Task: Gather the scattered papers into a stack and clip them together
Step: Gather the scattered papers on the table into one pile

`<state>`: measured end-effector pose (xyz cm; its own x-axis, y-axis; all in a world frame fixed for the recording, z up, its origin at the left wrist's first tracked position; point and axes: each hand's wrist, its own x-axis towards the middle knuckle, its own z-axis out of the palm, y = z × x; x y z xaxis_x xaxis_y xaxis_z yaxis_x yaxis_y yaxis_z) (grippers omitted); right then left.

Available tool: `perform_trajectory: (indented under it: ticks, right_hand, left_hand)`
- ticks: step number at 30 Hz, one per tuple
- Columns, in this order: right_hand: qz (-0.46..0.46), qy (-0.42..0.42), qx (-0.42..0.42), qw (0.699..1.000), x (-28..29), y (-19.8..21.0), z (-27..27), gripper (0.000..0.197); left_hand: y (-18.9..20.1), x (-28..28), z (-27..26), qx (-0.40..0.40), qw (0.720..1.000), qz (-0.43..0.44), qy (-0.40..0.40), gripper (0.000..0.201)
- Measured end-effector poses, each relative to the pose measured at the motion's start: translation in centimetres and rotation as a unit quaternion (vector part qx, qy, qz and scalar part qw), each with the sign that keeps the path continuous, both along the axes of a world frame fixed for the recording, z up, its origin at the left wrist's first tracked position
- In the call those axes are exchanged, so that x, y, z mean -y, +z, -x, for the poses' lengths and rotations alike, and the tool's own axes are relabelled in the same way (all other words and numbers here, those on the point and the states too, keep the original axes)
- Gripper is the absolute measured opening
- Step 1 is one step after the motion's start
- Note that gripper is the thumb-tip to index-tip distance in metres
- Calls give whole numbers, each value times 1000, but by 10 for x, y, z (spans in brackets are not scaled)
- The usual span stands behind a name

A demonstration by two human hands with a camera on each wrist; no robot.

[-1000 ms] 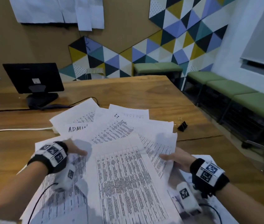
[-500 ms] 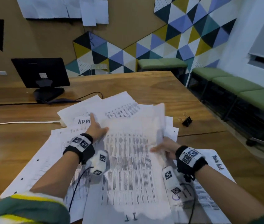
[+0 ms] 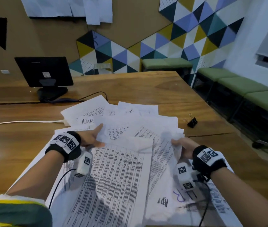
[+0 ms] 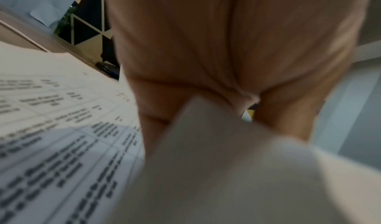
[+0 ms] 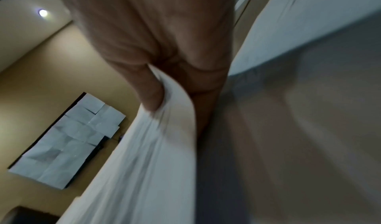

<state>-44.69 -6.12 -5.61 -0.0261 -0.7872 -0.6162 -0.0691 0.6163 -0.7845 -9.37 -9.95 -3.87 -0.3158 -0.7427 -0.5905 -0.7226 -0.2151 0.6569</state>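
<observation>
White printed papers lie fanned and overlapping on the wooden table. My left hand is on the pile's left side, index finger stretched out, and a sheet corner sits pinched between its thumb and fingers. My right hand grips the right edge of several sheets, thumb on top and fingers underneath, bending them upward. Beyond the pile to the right, a black binder clip sits on the bare wood, apart from both hands.
A black monitor stands at the far left with a black cable running toward the papers. A white cable crosses the left of the table. Green benches line the wall past the table's right edge.
My left hand has come forward from the near left onto the pile's middle. The sheets my right hand lifted upright half a second ago have dropped lower and flatter.
</observation>
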Motion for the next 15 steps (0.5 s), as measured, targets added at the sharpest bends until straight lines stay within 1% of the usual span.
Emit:
perform_trajectory:
  ticks: [2,3,4,5,6,7,8,9,10,12,14,15]
  right_hand:
    - [-14,41,-44,998,2,6,9,18]
    - [-17,63,-55,996,1,11,11,20]
    - [-22,78,-65,995,2,15,9,21]
    - [-17,98,-80,992,3,16,8,18]
    - [-3,104,-100,990,8,14,4,16]
    - [9,95,-120,988,15,5,1,24]
    - [21,83,-129,988,23,-6,-3,33]
    - [38,66,-108,991,26,-14,-9,37]
    - [41,52,-92,994,18,-9,-22,45]
    - [47,38,-69,996,1,3,-47,65]
    - [70,50,-9,996,-10,6,-64,81]
    - [81,56,5,995,-13,4,-72,90]
  left_hand:
    - [7,-1,-4,9,999,7,-39,99]
    - [10,-3,-4,17,998,3,-64,100]
    - [12,-6,1,23,995,-16,-92,105]
    - [13,-10,6,35,992,-29,-118,110]
    - [14,-14,15,42,990,-22,-136,109]
    - [12,-16,24,48,990,8,-133,100]
    - [8,-15,33,55,990,68,-112,91]
    - [3,-13,38,48,988,132,-59,86]
    - [-1,-12,43,39,984,174,6,85]
    - [-14,-6,46,24,970,211,122,87]
    - [-24,-5,45,-3,957,205,206,84]
    - [-28,-5,44,-25,946,204,250,81]
